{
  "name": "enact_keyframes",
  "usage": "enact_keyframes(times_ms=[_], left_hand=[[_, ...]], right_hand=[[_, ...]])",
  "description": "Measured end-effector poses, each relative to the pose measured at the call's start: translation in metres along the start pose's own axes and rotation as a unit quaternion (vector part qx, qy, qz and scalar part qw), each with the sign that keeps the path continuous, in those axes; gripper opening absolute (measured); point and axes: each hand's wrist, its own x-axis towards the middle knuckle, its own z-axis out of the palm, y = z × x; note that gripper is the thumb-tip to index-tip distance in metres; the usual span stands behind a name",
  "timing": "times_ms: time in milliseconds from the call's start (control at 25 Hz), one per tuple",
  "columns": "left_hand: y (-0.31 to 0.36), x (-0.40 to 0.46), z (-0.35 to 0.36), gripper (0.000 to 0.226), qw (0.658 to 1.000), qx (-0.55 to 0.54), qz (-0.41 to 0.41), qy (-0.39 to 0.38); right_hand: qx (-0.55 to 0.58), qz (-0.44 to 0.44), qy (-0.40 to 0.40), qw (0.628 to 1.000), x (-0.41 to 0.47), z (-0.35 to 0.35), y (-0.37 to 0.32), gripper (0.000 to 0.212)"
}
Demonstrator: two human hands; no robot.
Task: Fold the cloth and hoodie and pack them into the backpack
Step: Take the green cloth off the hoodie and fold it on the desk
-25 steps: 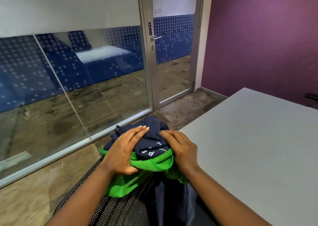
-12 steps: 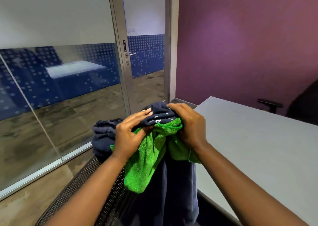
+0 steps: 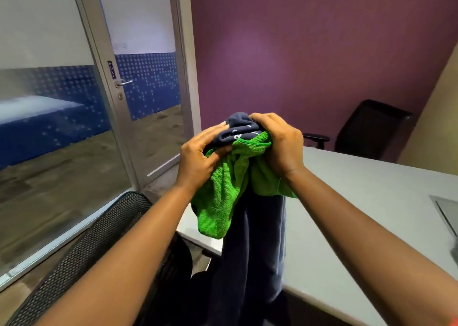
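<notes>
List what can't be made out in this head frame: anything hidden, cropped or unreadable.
- Backpack: not in the head view.
- Hoodie lower end: cut off by the bottom edge; its white print is hidden in folds.
- Green cloth top: bunched under the left hand and right hand.
- Right hand's fingers: tips buried in fabric.
- Far chair: base hidden by the table.

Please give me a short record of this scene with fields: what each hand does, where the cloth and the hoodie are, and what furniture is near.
left hand: left hand holds the bundle from the left side
right hand: right hand grips the top of the bundle
cloth: green cloth, bunched, hanging from the grip
hoodie: dark blue hoodie, held together with the cloth, hanging down
table: grey table, to the right, under the bundle
chairs: mesh chair lower left; black chair far right
backpack: not visible
</notes>
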Motion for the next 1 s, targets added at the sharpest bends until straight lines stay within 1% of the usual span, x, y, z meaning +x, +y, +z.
enact_keyframes(times_ms=[160, 240, 320, 400, 520, 600, 720, 840, 920, 1000], left_hand=[[0.0, 0.008, 0.046, 0.074, 0.994, 0.006, -0.023, -0.106], [0.002, 0.012, 0.072, 0.088, 0.985, 0.022, -0.012, -0.168], [0.005, 0.018, 0.1, 0.095, 0.98, 0.036, 0.007, -0.197], [0.008, 0.024, 0.128, 0.094, 0.98, 0.034, 0.015, -0.197], [0.012, 0.034, 0.174, 0.087, 0.979, 0.029, 0.008, -0.202], [0.009, 0.043, 0.205, 0.082, 0.978, 0.041, 0.021, -0.205], [0.001, 0.063, 0.26, 0.082, 0.972, 0.076, 0.049, -0.217], [-0.006, 0.087, 0.313, 0.081, 0.963, 0.135, 0.08, -0.221], [-0.014, 0.099, 0.343, 0.081, 0.957, 0.168, 0.101, -0.212], [-0.025, 0.106, 0.366, 0.082, 0.953, 0.185, 0.086, -0.226]], right_hand=[[-0.059, 0.0, -0.01, 0.998, -0.01, -0.025, 0.042, 0.031], [-0.084, -0.003, -0.006, 0.996, -0.013, -0.041, 0.062, 0.03], [-0.105, 0.0, -0.007, 0.994, -0.016, -0.055, 0.083, 0.028], [-0.124, 0.002, -0.008, 0.992, -0.019, -0.067, 0.106, 0.027], [-0.14, 0.003, -0.013, 0.99, -0.024, -0.083, 0.148, 0.027], [-0.142, 0.003, -0.017, 0.99, -0.027, -0.092, 0.181, 0.028], [-0.146, 0.014, -0.025, 0.989, -0.031, -0.102, 0.241, 0.029], [-0.156, 0.022, -0.025, 0.987, -0.033, -0.106, 0.3, 0.03], [-0.152, 0.015, -0.046, 0.987, -0.032, -0.106, 0.335, 0.03], [-0.132, 0.018, -0.099, 0.986, -0.037, -0.104, 0.37, 0.034]])
